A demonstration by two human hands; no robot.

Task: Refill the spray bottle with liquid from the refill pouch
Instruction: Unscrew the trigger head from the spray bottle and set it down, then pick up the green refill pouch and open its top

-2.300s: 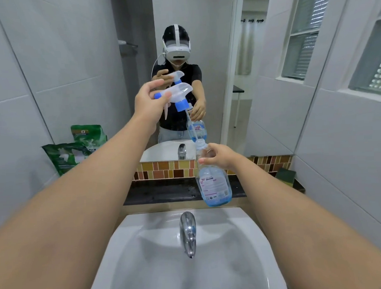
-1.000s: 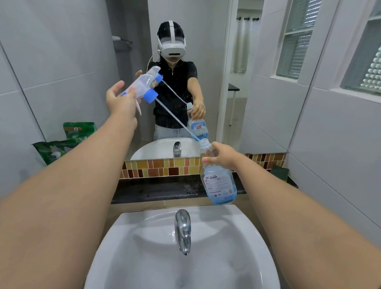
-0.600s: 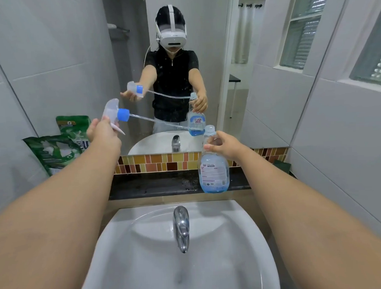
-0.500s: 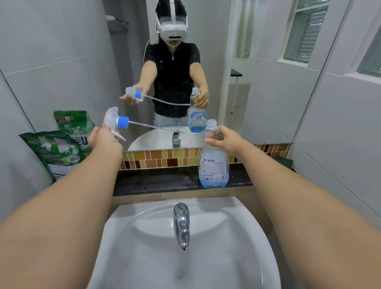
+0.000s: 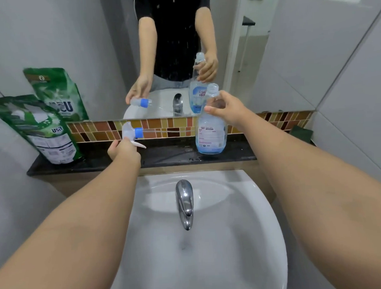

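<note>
A clear spray bottle (image 5: 210,132) with a little blue liquid stands upright on the dark ledge (image 5: 164,155), its neck bare. My right hand (image 5: 226,107) grips its upper part. My left hand (image 5: 122,150) holds the removed trigger sprayer head (image 5: 132,132) with a blue collar low over the ledge; its thin dip tube (image 5: 165,130) lies level, pointing toward the bottle. A green refill pouch (image 5: 41,130) leans against the left wall at the ledge's far left.
A white basin (image 5: 210,241) with a chrome tap (image 5: 185,203) lies below the ledge. A mirror (image 5: 171,47) behind reflects a person's arms, the bottle and the pouch. A mosaic tile strip (image 5: 171,125) runs under it. A dark green object (image 5: 302,133) sits at the ledge's right end.
My left hand has lowered the sprayer head from chest height to just above the ledge. The bottle has been set down on the ledge, with my right hand still on it.
</note>
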